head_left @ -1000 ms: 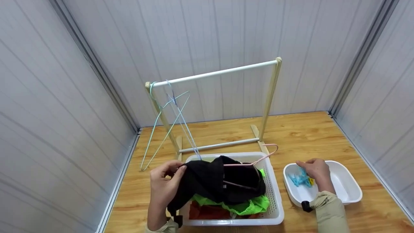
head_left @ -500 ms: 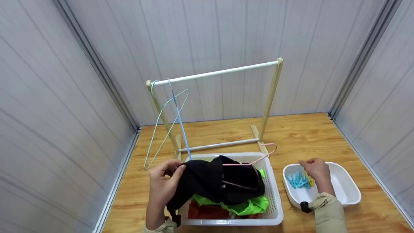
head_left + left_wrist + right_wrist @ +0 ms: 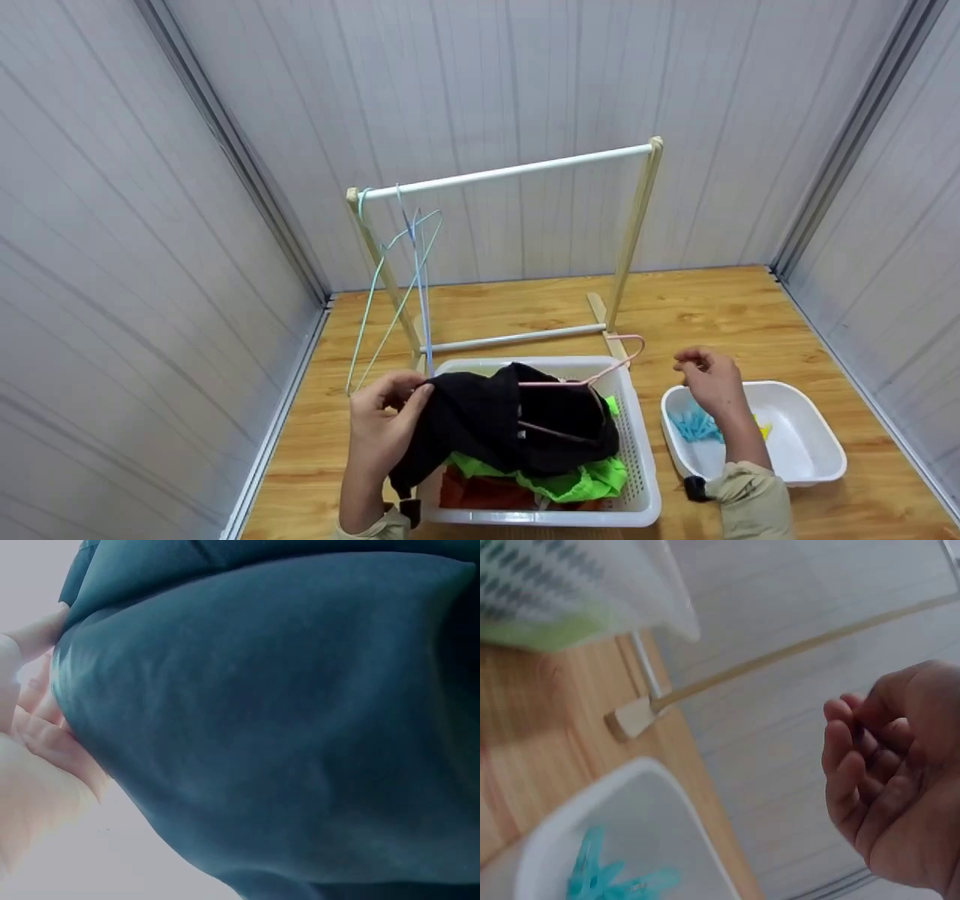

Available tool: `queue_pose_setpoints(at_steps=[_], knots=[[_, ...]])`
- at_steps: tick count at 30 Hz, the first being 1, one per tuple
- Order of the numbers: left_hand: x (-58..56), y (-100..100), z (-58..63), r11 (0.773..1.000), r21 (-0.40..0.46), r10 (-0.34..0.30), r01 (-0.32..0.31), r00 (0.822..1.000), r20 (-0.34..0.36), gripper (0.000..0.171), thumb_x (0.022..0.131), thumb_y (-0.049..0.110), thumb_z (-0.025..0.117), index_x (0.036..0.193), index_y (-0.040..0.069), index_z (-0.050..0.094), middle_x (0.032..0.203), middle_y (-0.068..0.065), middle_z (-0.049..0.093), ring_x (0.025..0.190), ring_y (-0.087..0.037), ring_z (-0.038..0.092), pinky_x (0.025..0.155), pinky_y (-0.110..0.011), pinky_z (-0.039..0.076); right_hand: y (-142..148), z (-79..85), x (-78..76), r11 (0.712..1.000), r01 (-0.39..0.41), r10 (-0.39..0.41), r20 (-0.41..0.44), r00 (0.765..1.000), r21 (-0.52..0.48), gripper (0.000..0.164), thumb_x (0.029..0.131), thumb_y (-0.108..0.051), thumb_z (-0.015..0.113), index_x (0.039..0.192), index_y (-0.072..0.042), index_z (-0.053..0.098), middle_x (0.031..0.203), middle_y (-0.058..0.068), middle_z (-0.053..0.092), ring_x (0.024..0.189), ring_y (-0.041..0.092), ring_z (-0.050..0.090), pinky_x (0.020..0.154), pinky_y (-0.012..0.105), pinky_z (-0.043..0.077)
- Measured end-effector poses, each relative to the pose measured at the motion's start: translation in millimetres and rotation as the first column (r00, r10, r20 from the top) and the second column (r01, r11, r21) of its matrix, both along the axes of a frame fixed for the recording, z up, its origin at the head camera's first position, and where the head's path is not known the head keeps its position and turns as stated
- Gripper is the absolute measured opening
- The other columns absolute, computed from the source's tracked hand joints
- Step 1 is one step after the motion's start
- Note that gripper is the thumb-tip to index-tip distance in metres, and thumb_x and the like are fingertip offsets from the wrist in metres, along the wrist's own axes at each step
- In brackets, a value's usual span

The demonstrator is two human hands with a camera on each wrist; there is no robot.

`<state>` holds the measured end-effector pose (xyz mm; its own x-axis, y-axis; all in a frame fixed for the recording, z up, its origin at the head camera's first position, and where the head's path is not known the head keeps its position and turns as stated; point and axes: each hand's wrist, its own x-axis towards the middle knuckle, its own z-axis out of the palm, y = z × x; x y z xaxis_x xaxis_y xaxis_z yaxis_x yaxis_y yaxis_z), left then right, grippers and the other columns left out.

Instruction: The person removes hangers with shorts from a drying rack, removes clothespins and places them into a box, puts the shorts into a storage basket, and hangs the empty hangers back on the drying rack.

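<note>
My left hand (image 3: 386, 420) pinches the edge of a black garment (image 3: 472, 412) between thumb and fingers. In the left wrist view the dark cloth (image 3: 247, 712) fills most of the picture. A pink hanger (image 3: 562, 384) runs into the garment's opening, its hook sticking out to the right. My right hand (image 3: 712, 382) hovers over the far edge of a white tray (image 3: 814, 480), fingers loosely curled. In the right wrist view nothing shows between its thumb and fingertips. Light-blue clothespins (image 3: 694, 425) and a yellow clothespin (image 3: 765, 431) lie in the tray.
Under the garment stands a white basket (image 3: 641, 480) with bright green cloth (image 3: 592, 480) and red-orange cloth (image 3: 487, 491). Behind it is a rack with a white rail (image 3: 510, 171). A green hanger (image 3: 367, 315) and a blue hanger (image 3: 421, 292) hang at its left end.
My right hand has lifted from over the clothespins and moved toward the tray's far left side. The blue hanger has swung on the rail. My left hand keeps its grip on the garment.
</note>
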<state>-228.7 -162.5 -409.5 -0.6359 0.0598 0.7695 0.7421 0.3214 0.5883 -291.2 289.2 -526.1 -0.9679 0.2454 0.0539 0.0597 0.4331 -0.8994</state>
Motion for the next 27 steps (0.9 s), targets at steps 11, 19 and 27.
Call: queue_pose_setpoints(at_steps=[11, 19, 27], knots=[[-1.6, -2, -7.3, 0.998, 0.031, -0.046, 0.047, 0.999, -0.005, 0.019, 0.076, -0.019, 0.071, 0.085, -0.002, 0.071, 0.073, -0.009, 0.069, 0.052, -0.016, 0.057, 0.047, -0.021, 0.047, -66, 18.9, 37.7, 0.830, -0.533, 0.476, -0.291, 0.830, -0.162, 0.018, 0.093, 0.009, 0.054, 0.110, 0.008, 0.061, 0.107, 0.027, 0.062, 0.097, 0.022, 0.063, 0.082, 0.029, 0.052], [-3.1, -8, -8.8, 0.999, 0.013, -0.038, 0.039, 0.998, -0.055, 0.024, 0.074, -0.022, 0.070, 0.090, -0.005, 0.074, 0.081, -0.014, 0.071, 0.054, -0.018, 0.060, 0.050, -0.019, 0.048, -108, 14.0, 32.4, 0.697, -0.699, 0.601, -0.401, 0.692, -0.162, 0.016, 0.098, 0.003, 0.051, 0.109, 0.014, 0.058, 0.096, 0.025, 0.064, 0.090, 0.019, 0.064, 0.078, 0.028, 0.052], [0.9, -16, -13.1, 0.999, -0.032, 0.019, -0.019, 1.000, 0.002, 0.023, 0.076, -0.021, 0.070, 0.090, -0.003, 0.073, 0.077, -0.011, 0.070, 0.052, -0.021, 0.060, 0.051, -0.020, 0.048, -138, 1.2, 27.4, 0.885, -0.444, 0.343, -0.443, 0.828, -0.144, 0.003, 0.092, 0.007, 0.060, 0.091, 0.006, 0.063, 0.073, 0.014, 0.057, 0.068, 0.014, 0.055, 0.062, 0.026, 0.047]])
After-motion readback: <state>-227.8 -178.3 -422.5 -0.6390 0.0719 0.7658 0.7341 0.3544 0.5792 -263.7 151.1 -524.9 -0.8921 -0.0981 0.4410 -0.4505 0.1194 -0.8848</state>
